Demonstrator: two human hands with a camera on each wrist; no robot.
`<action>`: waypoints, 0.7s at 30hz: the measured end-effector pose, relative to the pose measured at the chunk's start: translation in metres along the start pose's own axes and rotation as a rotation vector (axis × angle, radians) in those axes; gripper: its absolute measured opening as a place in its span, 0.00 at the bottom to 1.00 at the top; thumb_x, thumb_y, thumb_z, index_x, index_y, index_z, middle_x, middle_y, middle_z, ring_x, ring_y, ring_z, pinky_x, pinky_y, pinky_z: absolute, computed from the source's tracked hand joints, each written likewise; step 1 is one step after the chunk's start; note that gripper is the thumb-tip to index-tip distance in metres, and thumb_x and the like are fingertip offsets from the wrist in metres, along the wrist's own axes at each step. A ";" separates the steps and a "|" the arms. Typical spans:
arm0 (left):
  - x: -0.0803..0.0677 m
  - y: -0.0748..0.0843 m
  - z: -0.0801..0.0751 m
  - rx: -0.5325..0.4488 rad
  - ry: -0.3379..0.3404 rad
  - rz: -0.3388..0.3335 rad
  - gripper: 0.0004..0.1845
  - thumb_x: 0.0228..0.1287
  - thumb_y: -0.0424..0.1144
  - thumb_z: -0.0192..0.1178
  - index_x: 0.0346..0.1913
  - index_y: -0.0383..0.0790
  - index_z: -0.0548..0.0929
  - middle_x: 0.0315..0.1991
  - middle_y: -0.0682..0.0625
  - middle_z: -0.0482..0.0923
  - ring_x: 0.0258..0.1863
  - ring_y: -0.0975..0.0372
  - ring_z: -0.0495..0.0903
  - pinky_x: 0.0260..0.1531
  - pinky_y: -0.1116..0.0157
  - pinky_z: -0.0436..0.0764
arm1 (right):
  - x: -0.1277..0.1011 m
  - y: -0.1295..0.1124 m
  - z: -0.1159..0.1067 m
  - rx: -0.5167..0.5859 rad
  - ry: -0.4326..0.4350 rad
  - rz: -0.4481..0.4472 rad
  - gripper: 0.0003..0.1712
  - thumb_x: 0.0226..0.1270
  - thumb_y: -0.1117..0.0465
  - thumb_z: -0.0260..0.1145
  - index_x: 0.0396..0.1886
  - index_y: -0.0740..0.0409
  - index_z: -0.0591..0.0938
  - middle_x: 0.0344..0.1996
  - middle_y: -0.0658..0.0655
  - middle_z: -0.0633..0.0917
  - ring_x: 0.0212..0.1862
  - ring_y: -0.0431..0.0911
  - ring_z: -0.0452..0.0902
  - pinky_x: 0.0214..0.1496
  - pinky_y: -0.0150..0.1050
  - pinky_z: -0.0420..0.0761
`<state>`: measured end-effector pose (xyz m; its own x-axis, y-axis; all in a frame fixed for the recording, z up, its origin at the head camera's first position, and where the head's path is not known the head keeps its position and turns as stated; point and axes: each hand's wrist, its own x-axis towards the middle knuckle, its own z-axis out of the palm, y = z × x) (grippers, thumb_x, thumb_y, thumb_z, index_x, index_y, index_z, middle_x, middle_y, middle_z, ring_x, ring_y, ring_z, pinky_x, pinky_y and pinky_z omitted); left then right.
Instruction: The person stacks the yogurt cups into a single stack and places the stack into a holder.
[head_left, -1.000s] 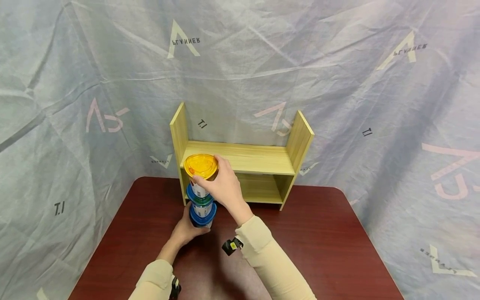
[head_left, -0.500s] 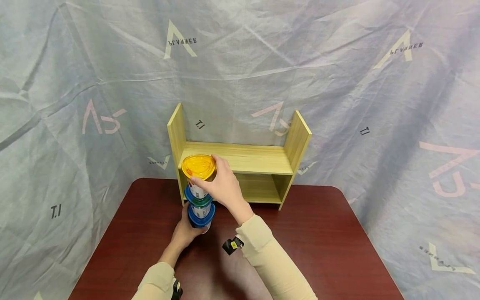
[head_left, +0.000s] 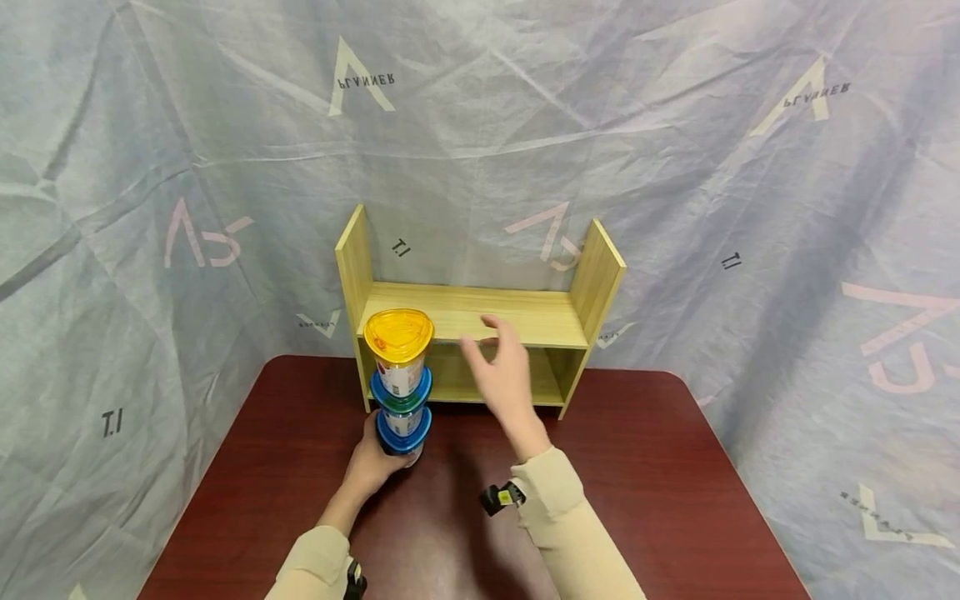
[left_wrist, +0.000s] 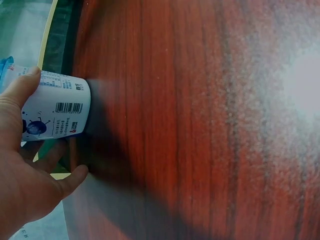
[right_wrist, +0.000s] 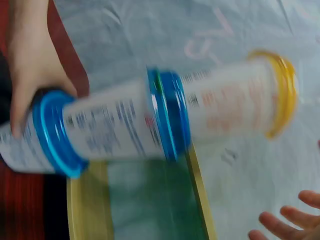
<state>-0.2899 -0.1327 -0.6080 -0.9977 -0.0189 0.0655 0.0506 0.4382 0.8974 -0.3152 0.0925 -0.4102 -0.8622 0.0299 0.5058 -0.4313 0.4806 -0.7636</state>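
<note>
A tower of three white printed plastic cups with lids stands on the table in front of the shelf's left end. The top cup (head_left: pixel 401 379) has a yellow lid (head_left: pixel 400 332). Below it, the middle cup (right_wrist: pixel 112 122) is capped by a blue lid with some green at its edge. My left hand (head_left: pixel 370 457) grips the bottom cup (left_wrist: pixel 60 107), thumb across its side, other fingers partly hidden behind it. My right hand (head_left: pixel 504 371) is off to the right of the tower, fingers spread and bent a little, holding nothing.
A two-level light wooden shelf (head_left: pixel 487 312) stands at the back of the dark red table (head_left: pixel 637 483). A grey printed cloth (head_left: pixel 465 125) hangs behind and around the table.
My right hand has let go of the top cup with the yellow lid and moved to the right. The tower stays upright, with my left hand still gripping the bottom cup.
</note>
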 end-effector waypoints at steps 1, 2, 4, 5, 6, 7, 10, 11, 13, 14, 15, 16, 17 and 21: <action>0.000 0.000 0.000 -0.001 0.002 -0.002 0.58 0.50 0.42 0.80 0.76 0.35 0.51 0.69 0.31 0.67 0.66 0.40 0.70 0.66 0.41 0.67 | 0.002 0.006 -0.007 0.008 0.047 -0.001 0.28 0.69 0.51 0.68 0.64 0.59 0.78 0.60 0.58 0.80 0.50 0.53 0.82 0.45 0.52 0.83; 0.000 0.001 -0.001 -0.004 0.004 -0.002 0.57 0.50 0.42 0.80 0.76 0.35 0.52 0.68 0.31 0.67 0.66 0.40 0.70 0.66 0.41 0.67 | 0.003 0.011 -0.014 0.009 0.094 0.001 0.24 0.68 0.54 0.68 0.61 0.60 0.80 0.57 0.59 0.82 0.48 0.53 0.83 0.43 0.51 0.83; -0.001 0.001 -0.001 -0.011 0.007 -0.004 0.57 0.50 0.41 0.80 0.75 0.35 0.52 0.68 0.31 0.67 0.66 0.40 0.70 0.66 0.41 0.67 | 0.007 0.023 -0.028 -0.008 0.192 0.015 0.19 0.67 0.59 0.69 0.55 0.61 0.83 0.52 0.59 0.85 0.44 0.53 0.85 0.40 0.49 0.83; -0.001 0.002 -0.002 -0.016 0.008 -0.006 0.56 0.50 0.40 0.81 0.75 0.35 0.53 0.68 0.31 0.67 0.66 0.40 0.70 0.66 0.41 0.66 | 0.008 0.029 -0.036 -0.018 0.242 0.021 0.17 0.66 0.61 0.69 0.52 0.62 0.84 0.50 0.60 0.85 0.42 0.53 0.85 0.40 0.49 0.83; -0.001 0.002 -0.002 -0.018 0.008 -0.009 0.56 0.49 0.40 0.81 0.75 0.35 0.53 0.68 0.31 0.67 0.66 0.40 0.70 0.67 0.41 0.66 | 0.010 0.035 -0.044 -0.035 0.291 0.030 0.16 0.65 0.62 0.68 0.50 0.63 0.84 0.48 0.60 0.86 0.40 0.53 0.85 0.39 0.48 0.82; -0.001 0.003 -0.002 -0.020 0.006 -0.013 0.56 0.49 0.40 0.81 0.75 0.36 0.53 0.68 0.31 0.67 0.66 0.41 0.70 0.67 0.42 0.66 | 0.011 0.041 -0.051 -0.049 0.335 0.044 0.15 0.65 0.63 0.68 0.49 0.64 0.85 0.46 0.61 0.86 0.39 0.53 0.85 0.38 0.46 0.82; -0.001 0.004 -0.002 -0.022 0.003 -0.003 0.56 0.49 0.39 0.80 0.75 0.34 0.52 0.68 0.31 0.67 0.66 0.40 0.70 0.67 0.41 0.66 | 0.013 0.060 -0.073 -0.096 0.428 0.083 0.14 0.65 0.63 0.68 0.47 0.66 0.85 0.44 0.62 0.85 0.38 0.53 0.85 0.37 0.43 0.80; -0.001 0.004 -0.002 -0.024 0.003 -0.004 0.56 0.49 0.39 0.80 0.75 0.34 0.52 0.68 0.31 0.67 0.66 0.40 0.69 0.67 0.41 0.66 | 0.013 0.066 -0.079 -0.106 0.445 0.099 0.14 0.65 0.63 0.68 0.48 0.66 0.84 0.45 0.62 0.85 0.39 0.53 0.85 0.37 0.43 0.80; -0.001 0.004 -0.002 -0.024 0.003 -0.003 0.56 0.50 0.38 0.80 0.75 0.33 0.52 0.68 0.30 0.66 0.66 0.39 0.69 0.67 0.41 0.65 | 0.012 0.078 -0.089 -0.134 0.457 0.137 0.14 0.67 0.62 0.67 0.48 0.66 0.84 0.45 0.62 0.84 0.41 0.54 0.85 0.38 0.42 0.79; -0.001 0.003 -0.002 -0.024 0.002 -0.004 0.56 0.50 0.38 0.80 0.75 0.33 0.52 0.68 0.30 0.66 0.66 0.39 0.69 0.67 0.41 0.65 | 0.012 0.084 -0.093 -0.146 0.459 0.155 0.14 0.67 0.61 0.67 0.48 0.65 0.84 0.46 0.62 0.84 0.42 0.54 0.84 0.39 0.43 0.79; -0.001 0.003 -0.002 -0.026 0.000 -0.011 0.56 0.50 0.38 0.80 0.75 0.34 0.52 0.69 0.31 0.66 0.66 0.40 0.69 0.67 0.41 0.65 | 0.010 0.089 -0.096 -0.156 0.459 0.173 0.14 0.68 0.60 0.68 0.49 0.64 0.84 0.46 0.62 0.83 0.43 0.55 0.84 0.40 0.45 0.80; -0.001 0.003 -0.001 -0.028 -0.003 -0.017 0.56 0.50 0.38 0.80 0.75 0.34 0.52 0.69 0.31 0.66 0.67 0.40 0.69 0.68 0.41 0.64 | 0.009 0.094 -0.099 -0.171 0.457 0.189 0.15 0.68 0.59 0.67 0.49 0.64 0.84 0.46 0.61 0.83 0.44 0.55 0.84 0.41 0.46 0.80; -0.001 0.002 -0.001 -0.029 -0.005 -0.017 0.56 0.50 0.38 0.80 0.75 0.34 0.52 0.69 0.31 0.66 0.67 0.40 0.69 0.68 0.41 0.65 | 0.008 0.099 -0.102 -0.182 0.455 0.201 0.15 0.68 0.58 0.67 0.49 0.63 0.84 0.47 0.60 0.83 0.44 0.56 0.84 0.42 0.48 0.80; -0.001 0.001 0.000 -0.035 -0.010 -0.011 0.56 0.51 0.39 0.80 0.75 0.34 0.52 0.69 0.31 0.67 0.66 0.41 0.69 0.67 0.42 0.65 | 0.005 0.114 -0.108 -0.224 0.441 0.228 0.16 0.70 0.55 0.66 0.50 0.60 0.83 0.48 0.59 0.82 0.46 0.55 0.82 0.45 0.53 0.80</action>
<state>-0.2893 -0.1320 -0.6071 -0.9986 -0.0141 0.0510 0.0408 0.4062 0.9129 -0.3395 0.2418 -0.4512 -0.7133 0.4970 0.4942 -0.1373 0.5924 -0.7939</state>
